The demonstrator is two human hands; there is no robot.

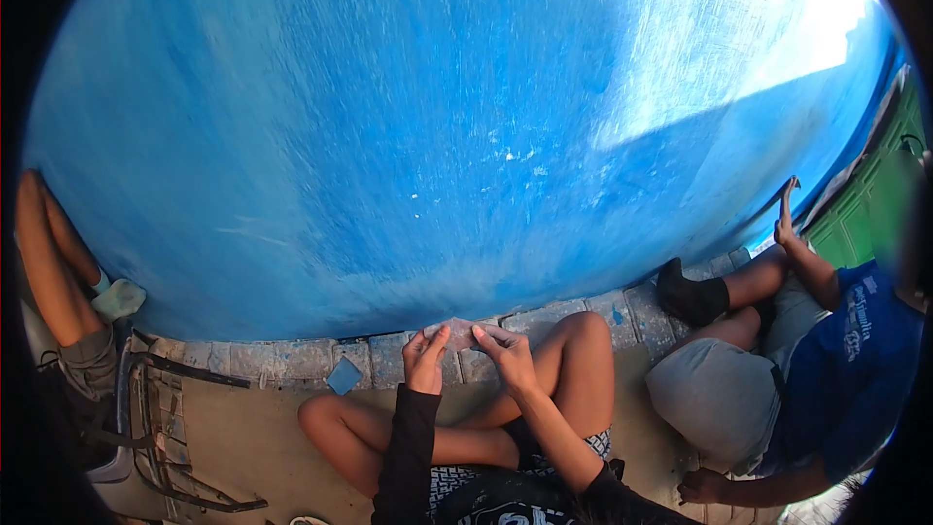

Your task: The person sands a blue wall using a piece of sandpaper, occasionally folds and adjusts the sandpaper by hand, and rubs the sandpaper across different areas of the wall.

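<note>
Both of my hands are raised in front of my crossed legs, near the foot of a large blue surface (466,136). Between them is a small, pale, thin piece (459,333), partly hidden by the fingers. My left hand (426,355) pinches its left side between thumb and fingers. On the right side, my right hand (506,354) pinches the same piece with the thumb on top. A blue square piece (344,376) lies on the paving to the left of my hands.
At the right a person in a blue shirt (855,360) sits with one hand raised near the blue surface. Another person's legs (58,262) are at the far left, beside a dark metal frame (146,418). Paving blocks (292,362) edge the surface.
</note>
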